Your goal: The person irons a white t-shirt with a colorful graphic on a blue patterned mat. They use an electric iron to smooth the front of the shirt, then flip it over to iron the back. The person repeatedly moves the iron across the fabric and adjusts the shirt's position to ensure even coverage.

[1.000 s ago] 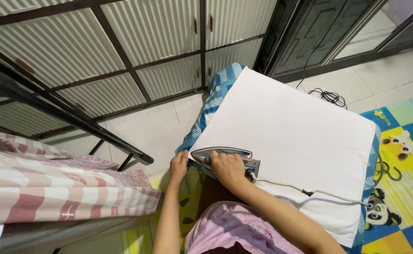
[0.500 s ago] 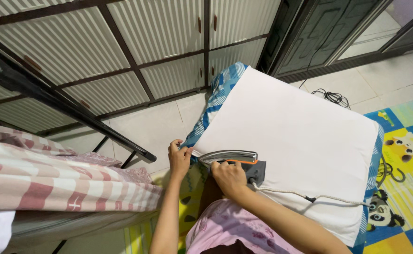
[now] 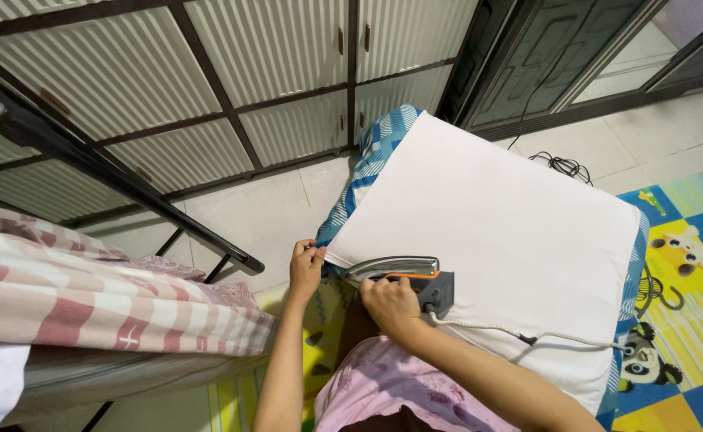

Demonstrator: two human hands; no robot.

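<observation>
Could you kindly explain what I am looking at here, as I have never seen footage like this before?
The picture comes from a camera worn on a person's head, looking down at their own bare hands. A white cloth lies spread over a blue checked blanket on the floor. The right hand grips the handle of an iron resting near the cloth's near edge, its cord trailing right. The left hand pinches the cloth's corner. A colourful play mat lies alongside.

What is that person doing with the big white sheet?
A person is ironing. Their right hand grips the handle of an iron sitting at the near edge of a white cloth. Their left hand pinches the cloth's corner. The cloth lies on a blue checked pad, and the iron's cord trails off to the right.
</observation>
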